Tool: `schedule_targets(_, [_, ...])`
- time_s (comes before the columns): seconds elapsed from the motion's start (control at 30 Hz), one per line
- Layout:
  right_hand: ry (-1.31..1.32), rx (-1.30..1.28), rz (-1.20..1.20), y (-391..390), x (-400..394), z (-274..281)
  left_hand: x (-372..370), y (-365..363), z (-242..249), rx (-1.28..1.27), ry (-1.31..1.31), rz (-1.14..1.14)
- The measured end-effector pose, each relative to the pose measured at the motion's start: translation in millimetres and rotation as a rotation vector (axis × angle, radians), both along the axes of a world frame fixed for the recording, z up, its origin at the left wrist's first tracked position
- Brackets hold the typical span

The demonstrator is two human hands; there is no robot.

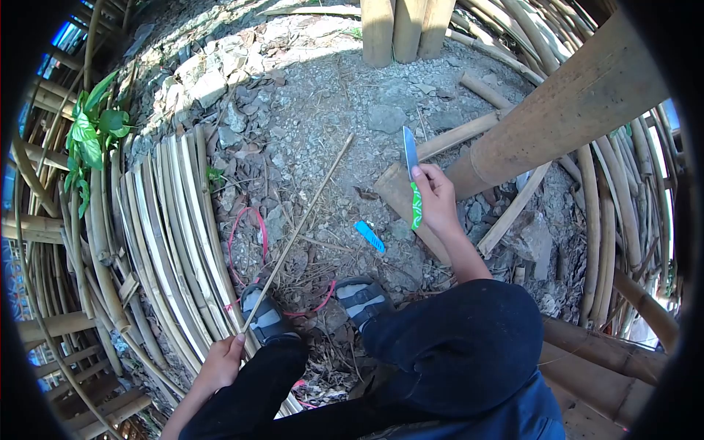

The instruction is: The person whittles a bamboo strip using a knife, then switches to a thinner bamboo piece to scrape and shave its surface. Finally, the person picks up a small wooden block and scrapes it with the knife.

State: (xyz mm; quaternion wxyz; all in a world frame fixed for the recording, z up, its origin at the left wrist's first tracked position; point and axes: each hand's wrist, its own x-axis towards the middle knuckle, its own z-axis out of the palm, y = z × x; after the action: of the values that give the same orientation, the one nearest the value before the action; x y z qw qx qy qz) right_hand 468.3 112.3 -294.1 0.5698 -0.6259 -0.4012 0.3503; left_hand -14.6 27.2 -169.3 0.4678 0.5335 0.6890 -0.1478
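Note:
My left hand [221,362] is closed on the near end of a long thin bamboo strip [302,222], which slants up and away over the ground. In my right hand [438,199] is a knife [411,149] with a green and white patterned handle, its bluish blade pointing away from me. The strip and the blade are well apart. A bright blue ribbed knife sheath [369,237] lies on the dirt between the strip and the knife.
Split bamboo slats [165,220] lie in a row at left. Pink twine [232,242] loops over the ground near my sandals [361,297]. A thick bamboo pole [543,121] leans at right, with a flat board [411,202] beneath. Bamboo posts [405,33] stand ahead.

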Motion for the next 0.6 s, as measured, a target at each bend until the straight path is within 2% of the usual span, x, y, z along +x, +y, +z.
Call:
schedule_targets(0.03, [-0.385,0.062,-0.031,-0.3,7.5,2.1,-1.6,0.5,-1.2,0.004,-0.008,-0.011])
schedule_targets(0.13, [-0.264,0.105,-0.149,1.3,20.9,-1.4,-1.6,0.3,-1.5,0.008,-0.011,-0.028])
schedule_targets(0.3, [-0.340,0.020,-0.114,-7.3,37.1,-7.4,1.9,2.5,4.2,0.006,0.005,-0.031])
schedule_targets(0.4, [-0.237,-0.037,-0.092,-11.6,40.7,-1.9,2.7,2.5,4.9,-0.013,0.021,-0.047])
schedule_targets(0.6, [-0.418,0.033,-0.077,-17.1,52.9,-0.3,-0.5,1.3,1.3,0.010,0.008,-0.048])
